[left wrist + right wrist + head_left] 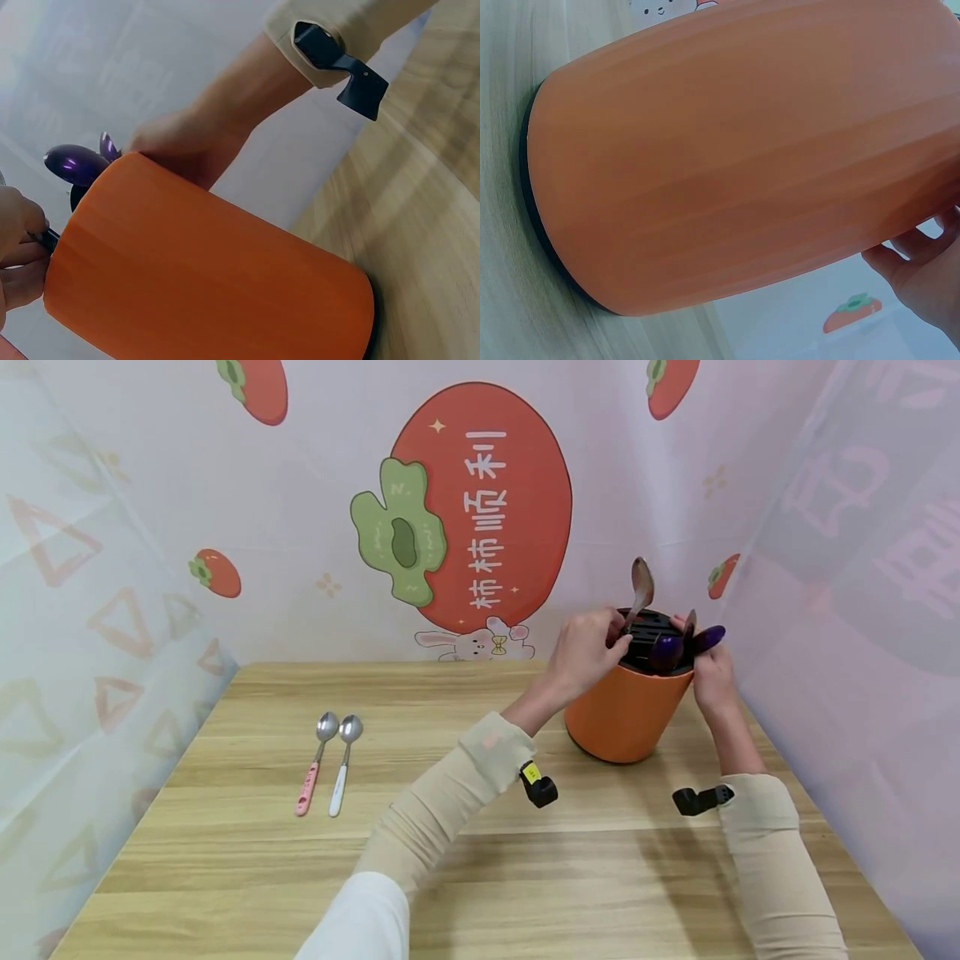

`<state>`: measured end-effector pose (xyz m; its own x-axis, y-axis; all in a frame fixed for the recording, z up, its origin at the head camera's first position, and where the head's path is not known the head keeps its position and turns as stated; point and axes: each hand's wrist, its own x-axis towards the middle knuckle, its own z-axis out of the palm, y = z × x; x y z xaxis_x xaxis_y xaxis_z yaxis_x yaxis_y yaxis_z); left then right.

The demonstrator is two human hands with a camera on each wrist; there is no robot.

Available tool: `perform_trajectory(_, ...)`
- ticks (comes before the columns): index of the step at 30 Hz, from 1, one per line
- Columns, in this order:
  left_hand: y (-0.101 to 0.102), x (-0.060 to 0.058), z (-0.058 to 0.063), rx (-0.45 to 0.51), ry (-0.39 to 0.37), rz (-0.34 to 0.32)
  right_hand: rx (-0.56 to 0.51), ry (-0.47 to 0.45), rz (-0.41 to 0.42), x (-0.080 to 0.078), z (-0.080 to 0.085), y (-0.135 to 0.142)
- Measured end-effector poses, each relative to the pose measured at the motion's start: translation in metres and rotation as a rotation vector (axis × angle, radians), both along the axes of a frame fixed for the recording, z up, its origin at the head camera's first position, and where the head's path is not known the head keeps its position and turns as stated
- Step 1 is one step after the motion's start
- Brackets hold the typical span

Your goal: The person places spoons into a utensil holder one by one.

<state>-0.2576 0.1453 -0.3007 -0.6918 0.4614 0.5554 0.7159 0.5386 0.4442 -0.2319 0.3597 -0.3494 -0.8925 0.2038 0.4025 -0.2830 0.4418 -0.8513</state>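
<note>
An orange utensil holder (626, 714) with a black slotted top (648, 631) stands at the right of the wooden table. My left hand (585, 647) pinches a metal spoon (641, 578) at the holder's top, bowl end up; its dark handle (46, 238) shows by the rim in the left wrist view. Against the holder's far right side, my right hand (712, 681) grips it just below the rim, fingers (885, 262) on the orange wall. Glossy purple rounded pieces (666, 652) stick out of the top beside that hand, along with another metal piece (690, 622).
Two spoons lie side by side on the left of the table (225, 852), one with a pink handle (307, 789), the other with a white handle (338, 791). Printed cloth walls (300, 510) enclose the table at the back and both sides.
</note>
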Motion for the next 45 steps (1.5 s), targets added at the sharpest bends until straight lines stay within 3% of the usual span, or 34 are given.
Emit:
perform_trajectory(15, -0.014, 0.002, -0.013, -0.059, -0.001, 0.024, 0.022, -0.077, -0.013, -0.001, 0.004, 0.001)
perform_trajectory(20, -0.033, 0.005, -0.018, -0.044, -0.039, 0.045, 0.017, -0.029, -0.010, -0.001, 0.002, -0.002)
perform_trajectory(28, -0.062, 0.008, -0.031, -0.032, -0.091, 0.071, -0.047, -0.079, 0.025, 0.000, 0.002, -0.003)
perform_trajectory(38, -0.089, 0.019, -0.043, -0.016, -0.199, 0.071, -0.040, -0.078, 0.021, -0.001, 0.003, -0.003)
perform_trajectory(45, -0.110, 0.029, -0.054, -0.029, -0.212, 0.104, -0.050, -0.079, 0.013, 0.000, 0.003, -0.004)
